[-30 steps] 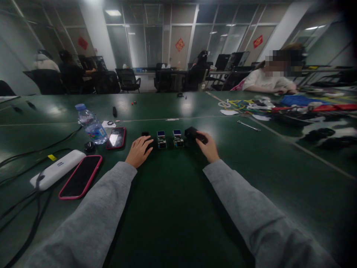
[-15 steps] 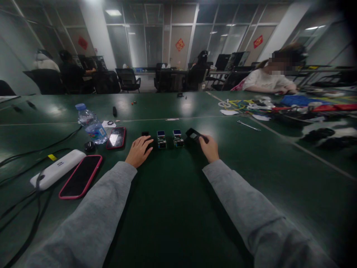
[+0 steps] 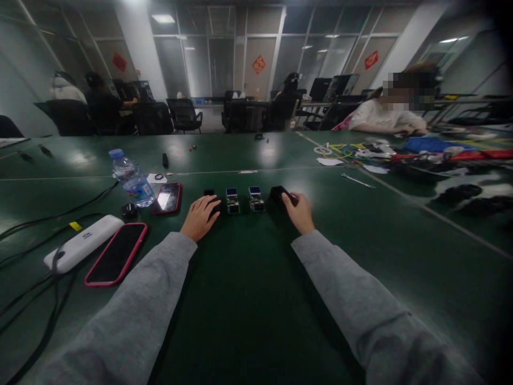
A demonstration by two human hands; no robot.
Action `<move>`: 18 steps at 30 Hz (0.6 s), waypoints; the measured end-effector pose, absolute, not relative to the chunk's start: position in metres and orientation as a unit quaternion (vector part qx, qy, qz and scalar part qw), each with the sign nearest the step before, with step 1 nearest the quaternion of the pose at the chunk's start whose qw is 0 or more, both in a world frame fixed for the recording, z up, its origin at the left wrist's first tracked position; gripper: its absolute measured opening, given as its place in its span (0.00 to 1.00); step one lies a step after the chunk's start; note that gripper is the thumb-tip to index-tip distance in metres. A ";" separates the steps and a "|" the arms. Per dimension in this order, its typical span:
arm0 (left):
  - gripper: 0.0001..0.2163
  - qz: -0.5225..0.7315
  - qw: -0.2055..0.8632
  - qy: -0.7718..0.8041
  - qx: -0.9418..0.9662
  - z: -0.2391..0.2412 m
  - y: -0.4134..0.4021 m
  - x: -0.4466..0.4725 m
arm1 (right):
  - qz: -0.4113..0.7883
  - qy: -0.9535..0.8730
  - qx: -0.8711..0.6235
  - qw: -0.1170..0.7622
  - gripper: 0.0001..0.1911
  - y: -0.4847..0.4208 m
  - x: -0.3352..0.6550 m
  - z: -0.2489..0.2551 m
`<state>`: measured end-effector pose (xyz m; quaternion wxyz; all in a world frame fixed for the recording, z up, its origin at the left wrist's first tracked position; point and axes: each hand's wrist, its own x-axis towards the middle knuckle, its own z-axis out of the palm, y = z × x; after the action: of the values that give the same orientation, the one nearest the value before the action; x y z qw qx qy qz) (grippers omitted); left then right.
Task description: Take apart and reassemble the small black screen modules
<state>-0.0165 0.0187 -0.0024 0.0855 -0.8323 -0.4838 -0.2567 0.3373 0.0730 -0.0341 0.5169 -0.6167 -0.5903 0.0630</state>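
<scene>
"What could go wrong from here?"

"The right hand (image 3: 301, 212) has its thumb and fingers closed on a black case (image 3: 279, 196), just beside the right module (image 3: 256, 199). A careless swing leftward could knock that board, since the gap is small."

"And the grip itself?"

"It's at one end only, so I'd guess the case could tip or twist if the fingers loosen."

"The left hand (image 3: 199, 216)?"

"Palm down, fingers loosely spread, gripping nothing that I can see. It lies near the left module (image 3: 232, 201), so a sideways slide might nudge that one (bare electronics, by the look of it)."

"What can't you make out?"

"The underside of the left hand, for a start. A small black piece (image 3: 209, 192) shows beyond its fingers, but I can't tell whether they touch it. The right fingers cover part of the case, and its inside is too dark to read. The blue-black screens on the modules are too small to say whether they're lit."

"Anything cut off?"

"Both grey sleeves (image 3: 156, 283) run out at the bottom edge."
</scene>
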 end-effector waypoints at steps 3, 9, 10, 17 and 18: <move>0.18 -0.256 0.085 -0.484 -0.832 -0.002 0.019 -0.017 | 0.015 -0.626 -0.611 0.484 0.35 0.070 0.334 -0.034; 0.18 -0.262 0.094 -0.480 -0.832 -0.003 0.019 -0.016 | -0.012 -0.677 -0.588 0.443 0.30 0.070 0.332 -0.037; 0.18 -0.261 0.095 -0.480 -0.832 -0.004 0.019 -0.017 | -0.012 -0.680 -0.587 0.439 0.30 0.070 0.332 -0.038; 0.18 -0.257 0.095 -0.481 -0.833 -0.006 0.021 -0.018 | 0.012 -0.690 -0.595 0.413 0.30 0.064 0.326 -0.032; 0.18 -0.258 0.095 -0.482 -0.832 -0.006 0.020 -0.017 | 0.017 -0.685 -0.600 0.414 0.30 0.064 0.326 -0.029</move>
<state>-0.0175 0.0205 -0.0055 0.0954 -0.8318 -0.4823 -0.2578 0.3261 0.0636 -0.0293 0.4136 -0.6001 -0.6845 0.0171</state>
